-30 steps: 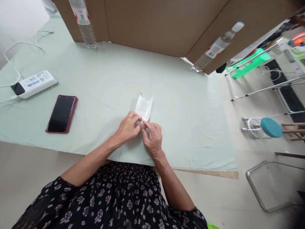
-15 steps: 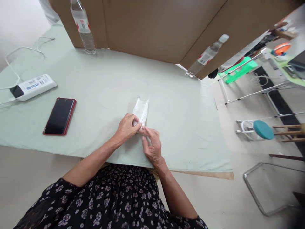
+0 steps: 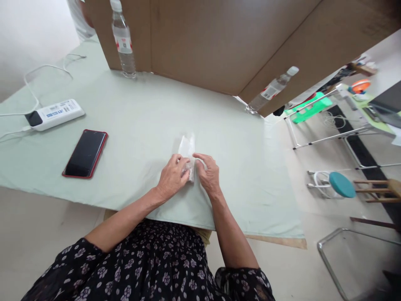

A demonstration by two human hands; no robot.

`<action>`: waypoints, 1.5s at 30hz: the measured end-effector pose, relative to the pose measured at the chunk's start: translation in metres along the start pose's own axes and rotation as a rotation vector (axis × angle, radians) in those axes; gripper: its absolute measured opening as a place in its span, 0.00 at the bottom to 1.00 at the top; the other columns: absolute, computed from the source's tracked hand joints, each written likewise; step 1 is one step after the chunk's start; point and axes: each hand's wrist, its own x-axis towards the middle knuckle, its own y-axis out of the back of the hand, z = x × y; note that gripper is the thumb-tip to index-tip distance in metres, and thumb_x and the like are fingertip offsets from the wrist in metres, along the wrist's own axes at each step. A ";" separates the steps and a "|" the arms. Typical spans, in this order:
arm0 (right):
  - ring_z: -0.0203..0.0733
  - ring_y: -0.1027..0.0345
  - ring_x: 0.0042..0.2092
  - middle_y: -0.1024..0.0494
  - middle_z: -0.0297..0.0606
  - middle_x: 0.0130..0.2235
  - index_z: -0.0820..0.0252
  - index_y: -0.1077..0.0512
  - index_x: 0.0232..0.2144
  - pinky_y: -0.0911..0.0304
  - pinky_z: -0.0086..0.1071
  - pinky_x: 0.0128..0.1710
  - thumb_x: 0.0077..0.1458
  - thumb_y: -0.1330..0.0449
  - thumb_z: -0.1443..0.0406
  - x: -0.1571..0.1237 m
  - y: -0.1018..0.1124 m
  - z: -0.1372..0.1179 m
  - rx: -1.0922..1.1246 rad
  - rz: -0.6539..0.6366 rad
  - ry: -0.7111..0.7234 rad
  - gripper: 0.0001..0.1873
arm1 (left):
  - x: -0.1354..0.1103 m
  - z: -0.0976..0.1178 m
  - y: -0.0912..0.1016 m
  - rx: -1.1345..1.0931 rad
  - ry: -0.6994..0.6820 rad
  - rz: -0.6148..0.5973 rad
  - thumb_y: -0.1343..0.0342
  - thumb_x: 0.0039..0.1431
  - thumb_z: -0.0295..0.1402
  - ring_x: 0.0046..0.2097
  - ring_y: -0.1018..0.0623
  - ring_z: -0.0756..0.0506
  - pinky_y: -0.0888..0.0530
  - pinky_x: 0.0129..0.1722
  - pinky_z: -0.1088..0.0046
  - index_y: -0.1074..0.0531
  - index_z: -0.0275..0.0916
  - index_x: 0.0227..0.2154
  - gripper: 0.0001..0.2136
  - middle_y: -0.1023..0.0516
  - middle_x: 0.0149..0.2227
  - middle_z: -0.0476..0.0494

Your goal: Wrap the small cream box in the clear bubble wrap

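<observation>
A small piece of clear, whitish bubble wrap [image 3: 187,146] lies lengthwise on the cloth in front of me, its near end lower down between my hands. My left hand [image 3: 172,176] grips it from the left, with curled fingers and thumb over its near half. Just to the right is my right hand [image 3: 209,173], its thumb and forefinger apart and nothing between them. The forefinger tip is close to the wrap's right edge; whether it touches is hard to tell. Part of the wrap is hidden under my left fingers.
A red-cased phone [image 3: 85,154] and a white power strip [image 3: 56,113] with cables lie left on the pale green cloth [image 3: 140,113]. Two water bottles, one left [image 3: 126,58] and one right [image 3: 271,93], stand against a cardboard panel [image 3: 200,46]. A teal stool [image 3: 342,184] is on the floor at right.
My right hand has come away from the near end of the wrap and moved to its right side. My left fingers now reach over the wrap. The head view has shifted slightly.
</observation>
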 end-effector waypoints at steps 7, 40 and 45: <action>0.44 0.25 0.35 0.19 0.45 0.40 0.62 0.27 0.46 0.36 0.30 0.20 0.47 0.33 0.50 0.029 0.011 0.011 0.323 -0.182 -0.556 0.29 | 0.001 0.000 0.002 0.101 -0.082 -0.035 0.46 0.61 0.26 0.49 0.24 0.42 0.24 0.51 0.64 0.30 0.39 0.55 0.18 0.29 0.48 0.39; 0.51 0.31 0.61 0.23 0.47 0.58 0.54 0.28 0.59 0.35 0.48 0.59 0.61 0.39 0.59 -0.023 0.009 0.000 -0.114 -0.317 0.462 0.24 | 0.003 -0.025 0.012 0.008 -0.065 -0.094 0.40 0.51 0.28 0.58 0.27 0.37 0.30 0.59 0.56 0.27 0.39 0.49 0.20 0.28 0.57 0.35; 0.50 0.33 0.63 0.24 0.48 0.59 0.55 0.29 0.60 0.35 0.49 0.60 0.62 0.44 0.68 -0.030 -0.001 0.008 -0.181 -0.243 0.468 0.24 | -0.003 -0.032 0.023 -0.097 -0.103 -0.187 0.39 0.52 0.31 0.63 0.29 0.36 0.32 0.64 0.54 0.29 0.38 0.55 0.25 0.28 0.61 0.33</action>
